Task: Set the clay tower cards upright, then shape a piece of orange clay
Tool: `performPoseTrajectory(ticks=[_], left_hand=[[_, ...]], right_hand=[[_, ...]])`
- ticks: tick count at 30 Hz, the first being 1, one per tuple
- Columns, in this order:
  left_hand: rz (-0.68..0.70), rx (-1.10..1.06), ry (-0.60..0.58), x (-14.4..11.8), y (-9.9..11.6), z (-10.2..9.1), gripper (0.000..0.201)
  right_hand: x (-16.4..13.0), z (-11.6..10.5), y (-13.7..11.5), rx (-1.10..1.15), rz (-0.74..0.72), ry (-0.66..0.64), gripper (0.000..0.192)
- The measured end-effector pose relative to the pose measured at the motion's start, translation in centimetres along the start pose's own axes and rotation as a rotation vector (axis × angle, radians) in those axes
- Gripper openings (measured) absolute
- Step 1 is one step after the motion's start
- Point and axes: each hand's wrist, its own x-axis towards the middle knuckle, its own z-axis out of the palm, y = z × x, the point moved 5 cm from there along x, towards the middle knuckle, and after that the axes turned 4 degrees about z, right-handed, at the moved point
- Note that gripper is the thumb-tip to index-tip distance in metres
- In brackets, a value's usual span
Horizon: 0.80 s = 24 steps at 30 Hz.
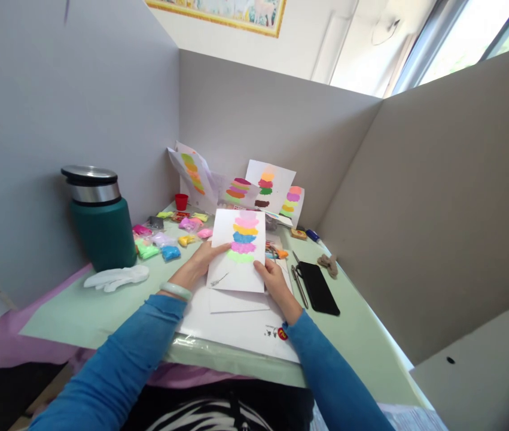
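Holding the painted card [239, 251] at frame centre, I pinch its left edge with my left hand [198, 266] and its lower right edge with my right hand [276, 284], above white sheets [236, 326] on the surface [357, 335].

I saw a pale green table [362, 335]. A green flask [100, 222] stood near its left edge, a white glove [117, 278] beside it. Small bags of coloured clay [168, 236] lay toward the far edge. White sheets [236, 326] lay at the near edge, a black phone [319, 287] to their right.
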Motion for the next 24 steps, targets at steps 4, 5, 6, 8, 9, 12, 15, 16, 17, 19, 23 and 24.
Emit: performPoseTrajectory(ticks=[4, 5, 6, 8, 9, 12, 15, 16, 17, 19, 23, 24], left_hand=[[0.031, -0.052, 0.016, 1.1, -0.9, -0.2, 0.059], [0.034, -0.054, 0.02, 1.3, -1.2, -0.3, 0.058], [0.047, -0.052, 0.026, 1.5, -1.4, -0.4, 0.059], [0.077, -0.051, 0.031, 1.7, -1.5, -0.5, 0.059], [0.086, -0.054, 0.028, 1.7, -1.5, -0.6, 0.059], [0.07, -0.085, 0.009, 1.7, -1.6, -0.7, 0.058], [0.036, -0.125, 0.018, 1.7, -1.9, -1.2, 0.058], [0.027, -0.138, 0.023, 1.8, -2.0, -1.3, 0.057], [0.022, -0.151, 0.028, 1.8, -2.0, -1.4, 0.055], [0.021, -0.17, 0.036, 1.9, -2.1, -1.6, 0.052], [0.02, -0.16, 0.044, 2.2, -2.3, -1.6, 0.046], [0.018, -0.145, 0.052, 2.3, -2.5, -1.8, 0.045]], right_hand=[[-0.3, -0.6, -1.0, -0.032, -0.116, 0.106, 0.04], [-0.5, -1.1, -1.3, -0.06, -0.171, 0.193, 0.039], [-0.7, -1.6, -1.8, -0.098, -0.232, 0.281, 0.038], [-1.3, -2.2, -2.6, -0.187, -0.338, 0.399, 0.036], [-1.4, -2.1, -2.8, -0.228, -0.366, 0.411, 0.035], [-1.6, -1.3, -3.0, -0.311, -0.367, 0.307, 0.036], [-1.7, -0.2, -2.8, -0.379, -0.362, 0.155, 0.03], [-1.7, 0.0, -2.7, -0.393, -0.359, 0.122, 0.028], [-1.6, 0.2, -2.5, -0.397, -0.348, 0.104, 0.027], [-1.3, 0.1, -2.0, -0.368, -0.307, 0.102, 0.028], [-0.5, -0.7, -1.1, -0.255, -0.22, 0.141, 0.033], [-0.4, -0.9, -1.0, -0.243, -0.211, 0.156, 0.034]])
